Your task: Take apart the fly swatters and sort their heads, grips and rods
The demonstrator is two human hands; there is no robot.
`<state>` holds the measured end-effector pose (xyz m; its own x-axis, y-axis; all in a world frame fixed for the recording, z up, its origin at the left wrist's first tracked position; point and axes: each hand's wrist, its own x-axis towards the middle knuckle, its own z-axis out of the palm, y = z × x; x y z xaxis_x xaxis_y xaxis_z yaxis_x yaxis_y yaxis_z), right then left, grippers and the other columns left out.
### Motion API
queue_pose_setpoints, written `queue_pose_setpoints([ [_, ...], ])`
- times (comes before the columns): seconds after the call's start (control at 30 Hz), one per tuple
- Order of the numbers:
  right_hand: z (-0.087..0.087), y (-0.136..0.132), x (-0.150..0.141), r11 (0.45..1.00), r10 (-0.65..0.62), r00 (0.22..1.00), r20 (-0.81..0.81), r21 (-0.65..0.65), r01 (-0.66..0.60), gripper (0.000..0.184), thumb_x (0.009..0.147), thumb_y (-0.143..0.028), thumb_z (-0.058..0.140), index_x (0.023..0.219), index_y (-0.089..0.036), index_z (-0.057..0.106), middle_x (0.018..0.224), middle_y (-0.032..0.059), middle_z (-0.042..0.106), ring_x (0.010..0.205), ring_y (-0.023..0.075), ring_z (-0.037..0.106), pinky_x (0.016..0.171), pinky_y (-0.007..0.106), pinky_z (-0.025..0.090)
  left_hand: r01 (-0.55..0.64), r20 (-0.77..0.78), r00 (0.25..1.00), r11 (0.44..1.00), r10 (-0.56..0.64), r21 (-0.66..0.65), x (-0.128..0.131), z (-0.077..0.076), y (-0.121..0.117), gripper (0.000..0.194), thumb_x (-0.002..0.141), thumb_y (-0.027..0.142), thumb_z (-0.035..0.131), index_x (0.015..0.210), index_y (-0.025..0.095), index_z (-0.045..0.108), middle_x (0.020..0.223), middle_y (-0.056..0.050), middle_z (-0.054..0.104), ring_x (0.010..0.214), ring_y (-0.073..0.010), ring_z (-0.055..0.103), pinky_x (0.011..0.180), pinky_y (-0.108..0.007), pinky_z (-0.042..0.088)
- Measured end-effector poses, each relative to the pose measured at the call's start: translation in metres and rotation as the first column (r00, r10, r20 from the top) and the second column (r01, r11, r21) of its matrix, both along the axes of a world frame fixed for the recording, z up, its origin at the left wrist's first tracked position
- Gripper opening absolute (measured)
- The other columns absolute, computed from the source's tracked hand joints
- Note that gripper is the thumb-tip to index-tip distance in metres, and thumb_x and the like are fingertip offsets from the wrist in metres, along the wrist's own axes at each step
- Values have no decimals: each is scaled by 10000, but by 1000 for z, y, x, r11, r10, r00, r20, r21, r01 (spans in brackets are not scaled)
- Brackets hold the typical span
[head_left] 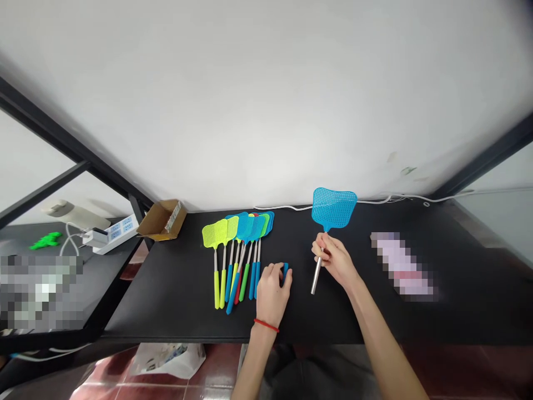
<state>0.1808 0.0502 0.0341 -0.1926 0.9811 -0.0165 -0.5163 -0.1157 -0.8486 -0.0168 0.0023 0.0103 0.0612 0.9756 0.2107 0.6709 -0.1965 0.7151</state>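
My right hand (333,260) is raised above the black tabletop (175,300), pinching the thin metal shaft of a blue plastic fly swatter (334,208). The swatter's mesh head points away from me, and a bare metal tube (317,276) sticks out below my fingers. My left hand (271,290), with a red cord bracelet, rests on the table, curled around a short blue handle grip (285,271). Just left of that hand lies a fanned row of several fly swatters (237,236) in yellow-green, blue, and red, with their heads at the back.
A blurred pale pink object (402,266) lies on the table's right. An open cardboard box (162,221) sits at the back left corner. Left of the table, a lower surface holds a power strip (110,234) and a green object (45,240). A white cable (283,207) runs along the wall.
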Motion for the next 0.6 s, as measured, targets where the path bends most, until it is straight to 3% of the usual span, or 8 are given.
queue_pose_setpoints([
  [0.2,-10,-20,1,999,41,998,52,10,-42,435,1027,-483,494,705,-192,500,530,-67,268,509,106,158,501,272,174,-49,-92,994,993,59,105,5,-11,6,198,963,303,546,1122,211,619,826,-37,555,782,-210,586,653,-278,438],
  [0.4,-20,-39,-3,994,113,993,28,0,-113,411,1055,-455,441,817,-169,615,484,-77,259,501,113,202,529,281,236,-79,-97,991,993,87,83,8,-6,5,247,964,324,539,1164,191,597,902,-47,552,768,-191,578,610,-263,415],
  [0.53,-21,-43,-9,988,153,988,-34,-15,-154,329,1052,-433,465,881,-185,597,480,-94,260,478,107,212,512,256,306,-69,167,984,995,57,66,6,4,5,237,987,358,520,1092,176,628,828,-28,530,711,-153,534,646,-261,424],
  [0.6,-20,-43,-12,985,172,984,-45,-22,-173,325,1046,-424,486,835,-192,571,473,-98,263,461,102,228,495,244,334,-8,403,915,1000,19,-30,6,9,6,278,992,403,519,1100,175,636,796,-16,543,616,-115,477,572,-239,386],
])
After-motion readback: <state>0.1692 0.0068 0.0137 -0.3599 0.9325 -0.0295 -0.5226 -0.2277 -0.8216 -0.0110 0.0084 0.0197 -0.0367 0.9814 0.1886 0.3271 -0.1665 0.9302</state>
